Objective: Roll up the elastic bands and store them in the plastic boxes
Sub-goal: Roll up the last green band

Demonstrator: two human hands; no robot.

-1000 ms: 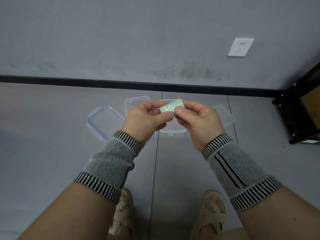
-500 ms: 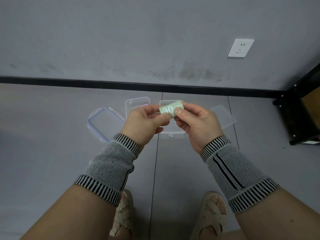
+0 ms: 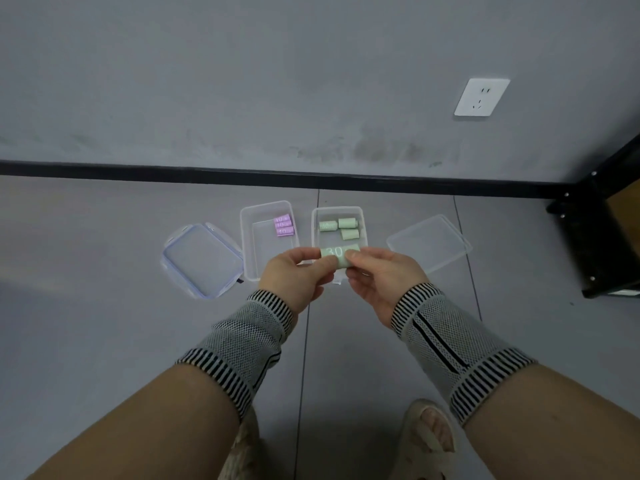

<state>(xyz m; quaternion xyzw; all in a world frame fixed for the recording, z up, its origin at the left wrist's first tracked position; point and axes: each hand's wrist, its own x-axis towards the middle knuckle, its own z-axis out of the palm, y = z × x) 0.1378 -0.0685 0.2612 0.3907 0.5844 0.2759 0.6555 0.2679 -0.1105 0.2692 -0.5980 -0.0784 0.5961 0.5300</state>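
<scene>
**Boxes now in view beneath my hands**

My left hand [image 3: 294, 275] and right hand [image 3: 381, 275] still pinch the green roll [image 3: 335, 255], now above the right box's [image 3: 337, 213] near end; box contents, earlier hidden, show.

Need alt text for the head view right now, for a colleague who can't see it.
Both hands, left and right, pinch a rolled green band marked 30 above two open plastic boxes on the floor. The right box holds three green rolls, the left box three purple ones; a lid lies beside each.
</scene>
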